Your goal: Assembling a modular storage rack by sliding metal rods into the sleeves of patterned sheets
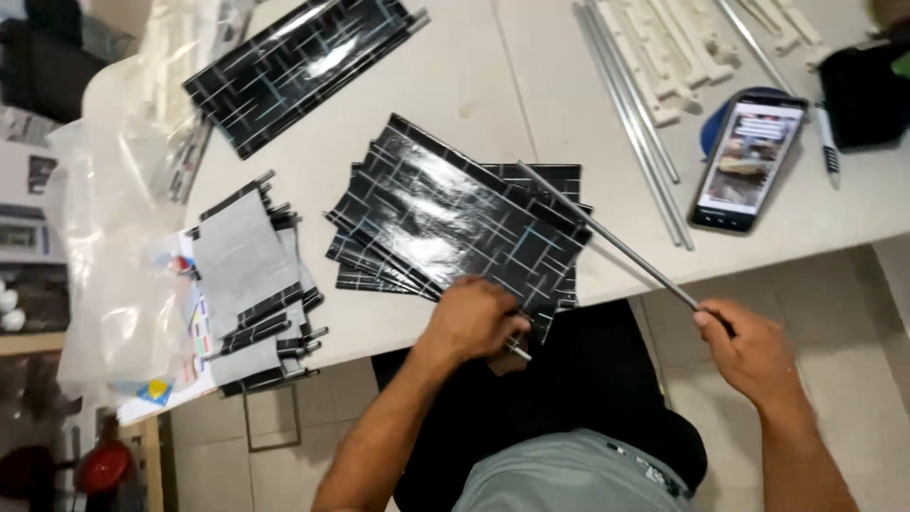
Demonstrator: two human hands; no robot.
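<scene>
My left hand (472, 320) presses down on the near corner of a glossy black patterned sheet (455, 213), the top one of a loose stack at the table's front edge. A short metal rod end sticks out beside its fingers. My right hand (749, 351) grips the near end of a thin grey metal rod (607, 235), which slants up and left across the stack's right side.
A pile of finished black-and-grey panels with rods (251, 284) lies at the left on clear plastic bags. Another black sheet (303, 62) lies at the far left. Spare metal rods (635, 123), white plastic strips (673, 47), a phone (747, 161) and a pen (828, 147) lie on the white table (531, 85) at the right.
</scene>
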